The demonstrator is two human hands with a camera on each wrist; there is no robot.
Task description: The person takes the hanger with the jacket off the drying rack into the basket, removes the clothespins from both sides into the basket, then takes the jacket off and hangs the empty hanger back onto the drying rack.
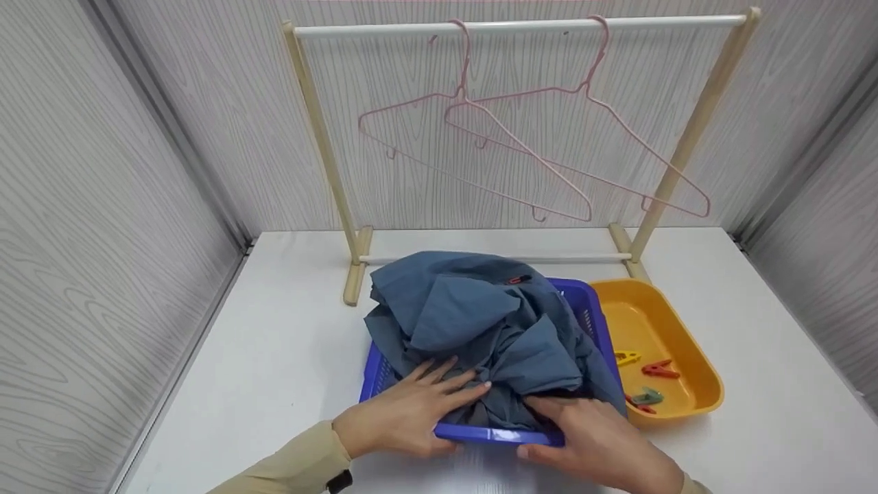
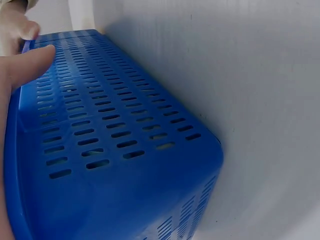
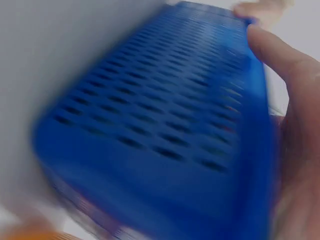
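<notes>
A blue-grey cloth (image 1: 473, 309) lies heaped in a blue plastic basket (image 1: 494, 435) with slotted walls. My left hand (image 1: 405, 412) straddles the basket's front rim, its fingers spread on the cloth and its thumb outside. To the right, my right hand (image 1: 593, 439) grips the same rim with its thumb outside; most of its fingers are hidden inside. In the left wrist view, the left thumb (image 2: 30, 66) lies along the outer wall. The blurred right wrist view shows the right thumb (image 3: 275, 52) at the rim.
An orange tray (image 1: 710, 384) beside the basket holds several clothespins (image 1: 660, 369). Behind stands a rack with a white bar (image 1: 535, 26) and wooden posts (image 1: 322, 144); two pink hangers (image 1: 511, 130) hang from it. A small red-and-black piece (image 1: 519, 279) lies on the cloth.
</notes>
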